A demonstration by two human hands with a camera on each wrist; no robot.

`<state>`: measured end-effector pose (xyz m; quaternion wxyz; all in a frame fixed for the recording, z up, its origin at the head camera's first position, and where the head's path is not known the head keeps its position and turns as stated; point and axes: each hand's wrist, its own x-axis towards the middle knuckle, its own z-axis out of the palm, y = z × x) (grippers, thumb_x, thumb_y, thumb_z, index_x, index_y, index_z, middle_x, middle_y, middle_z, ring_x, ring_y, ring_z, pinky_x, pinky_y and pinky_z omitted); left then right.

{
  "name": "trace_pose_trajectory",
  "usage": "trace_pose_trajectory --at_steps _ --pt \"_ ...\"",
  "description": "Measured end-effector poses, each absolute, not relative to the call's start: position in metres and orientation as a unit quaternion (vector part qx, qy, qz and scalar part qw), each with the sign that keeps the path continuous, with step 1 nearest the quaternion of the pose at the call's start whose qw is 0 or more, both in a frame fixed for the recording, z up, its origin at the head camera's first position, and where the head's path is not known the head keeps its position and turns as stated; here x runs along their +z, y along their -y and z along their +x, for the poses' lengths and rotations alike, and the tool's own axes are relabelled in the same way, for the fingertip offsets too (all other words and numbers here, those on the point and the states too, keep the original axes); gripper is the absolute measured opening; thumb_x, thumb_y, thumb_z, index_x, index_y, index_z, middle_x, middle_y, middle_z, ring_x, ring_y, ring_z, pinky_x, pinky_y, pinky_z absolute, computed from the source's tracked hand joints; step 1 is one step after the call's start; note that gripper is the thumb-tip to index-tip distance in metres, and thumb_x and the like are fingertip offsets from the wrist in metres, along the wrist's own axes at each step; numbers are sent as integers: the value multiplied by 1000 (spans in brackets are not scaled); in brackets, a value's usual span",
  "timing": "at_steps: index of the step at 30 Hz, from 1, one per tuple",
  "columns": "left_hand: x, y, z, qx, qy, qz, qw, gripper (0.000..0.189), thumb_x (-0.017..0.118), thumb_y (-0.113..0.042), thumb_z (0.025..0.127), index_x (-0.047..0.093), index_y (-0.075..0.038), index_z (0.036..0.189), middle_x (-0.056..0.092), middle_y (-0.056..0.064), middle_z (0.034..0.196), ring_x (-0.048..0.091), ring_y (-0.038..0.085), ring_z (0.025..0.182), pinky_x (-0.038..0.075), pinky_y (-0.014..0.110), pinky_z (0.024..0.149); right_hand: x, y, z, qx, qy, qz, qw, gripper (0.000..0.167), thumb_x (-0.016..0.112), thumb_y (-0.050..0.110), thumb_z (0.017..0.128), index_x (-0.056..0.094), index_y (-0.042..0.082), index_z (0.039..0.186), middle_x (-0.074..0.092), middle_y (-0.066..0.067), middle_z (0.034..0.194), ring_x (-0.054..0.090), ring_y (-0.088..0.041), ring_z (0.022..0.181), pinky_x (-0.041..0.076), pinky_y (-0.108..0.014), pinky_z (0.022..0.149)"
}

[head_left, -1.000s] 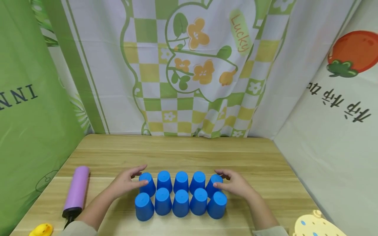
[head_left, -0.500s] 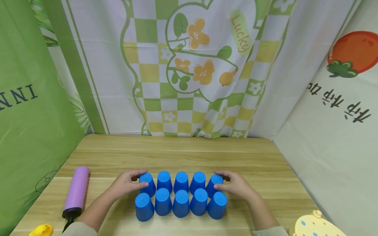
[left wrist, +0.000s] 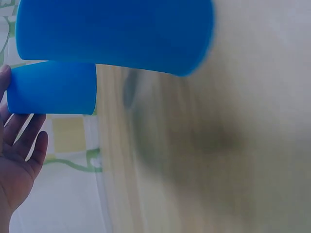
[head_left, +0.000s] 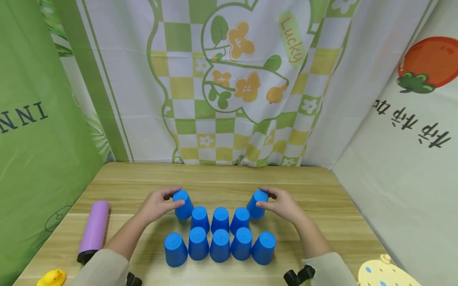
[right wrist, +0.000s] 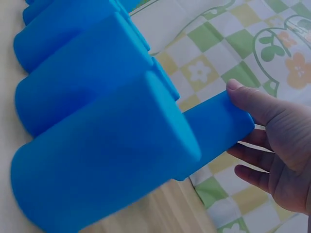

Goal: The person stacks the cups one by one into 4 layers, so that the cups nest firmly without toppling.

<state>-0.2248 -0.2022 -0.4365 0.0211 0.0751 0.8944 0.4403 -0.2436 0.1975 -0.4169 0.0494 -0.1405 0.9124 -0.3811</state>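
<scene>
In the head view my left hand (head_left: 156, 205) grips an upside-down blue cup (head_left: 183, 205) near its closed end, thumb in front and fingers behind. A matching blue cup (head_left: 257, 205) is held the same way by my right hand (head_left: 282, 203). Both cups are beyond the back row, at its two ends. The left wrist view shows the held cup (left wrist: 53, 88) above the tabletop, with a nearer cup (left wrist: 114, 34) in front. In the right wrist view, thumb and fingers pinch the held cup (right wrist: 218, 128), partly hidden behind a front-row cup (right wrist: 104, 155).
Between the hands stand three blue cups (head_left: 220, 219) in a back row, with several more (head_left: 220, 246) in front, all upside down. A purple hand pump (head_left: 94, 228) and yellow toy duck (head_left: 51, 277) lie left. A cream spotted object (head_left: 384, 273) is at front right.
Both hands have closed on the end cups of the back row and moved them away from me, up out of the row. The other cups have stayed in place.
</scene>
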Motion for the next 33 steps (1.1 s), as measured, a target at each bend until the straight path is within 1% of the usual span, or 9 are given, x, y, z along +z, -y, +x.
trace_pose_trajectory --at_steps 3,6,10,13,17,20,23,26,33 --pt "-431 195 -237 442 -893 82 21 64 71 -42 88 54 -7 140 56 19 140 52 44 128 48 54 102 -413 -188 -253 -379 -914 -137 44 61 73 36 88 55 9 139 58 -18 138 51 -42 130 45 -55 105" --pt "-426 186 -249 447 -889 97 23 64 71 -41 89 53 -7 140 55 18 141 51 44 130 47 54 103 -409 -178 -262 -378 -916 -126 46 62 73 38 87 54 12 140 57 -16 139 50 -41 131 46 -53 105" --pt "-421 173 -263 444 -889 103 28 63 71 -40 89 54 -8 140 59 16 138 56 39 124 53 49 97 -407 -163 -272 -380 -915 -127 51 62 73 39 88 54 12 141 58 -15 139 52 -39 129 49 -51 101" --pt "-418 163 -271 439 -892 107 27 62 71 -40 89 55 -7 139 62 15 133 59 35 118 55 46 92 -406 -151 -279 -383 -914 -124 50 61 73 38 88 55 13 140 60 -14 137 55 -36 125 52 -48 96" --pt "-418 151 -281 444 -889 106 34 60 72 -37 89 56 -6 138 63 16 131 59 34 119 55 46 93 -408 -136 -288 -386 -913 -120 50 59 74 37 87 56 13 139 63 -11 131 59 -32 118 55 -43 89" --pt "-421 144 -287 445 -889 102 44 59 72 -35 89 56 -6 138 63 16 131 60 33 119 55 45 95 -412 -126 -293 -388 -912 -121 51 59 74 35 87 57 12 138 64 -11 130 60 -31 116 56 -41 87" --pt "-427 137 -290 437 -892 104 51 58 71 -34 90 55 -4 137 63 17 131 60 33 119 54 45 96 -417 -119 -295 -394 -910 -116 60 59 74 35 87 56 12 138 63 -11 132 59 -31 118 56 -42 89" --pt "-432 132 -292 434 -892 109 61 59 70 -33 91 54 -2 138 61 17 134 58 34 122 51 47 100 -421 -114 -296 -398 -908 -116 69 60 73 36 88 56 10 139 62 -12 134 59 -32 120 55 -44 91" --pt "-443 120 -294 429 -893 109 83 56 69 -30 92 53 -4 139 58 16 138 55 33 128 46 49 106 -430 -106 -298 -393 -908 -114 93 60 73 36 88 55 10 139 60 -12 136 58 -32 121 53 -46 95"
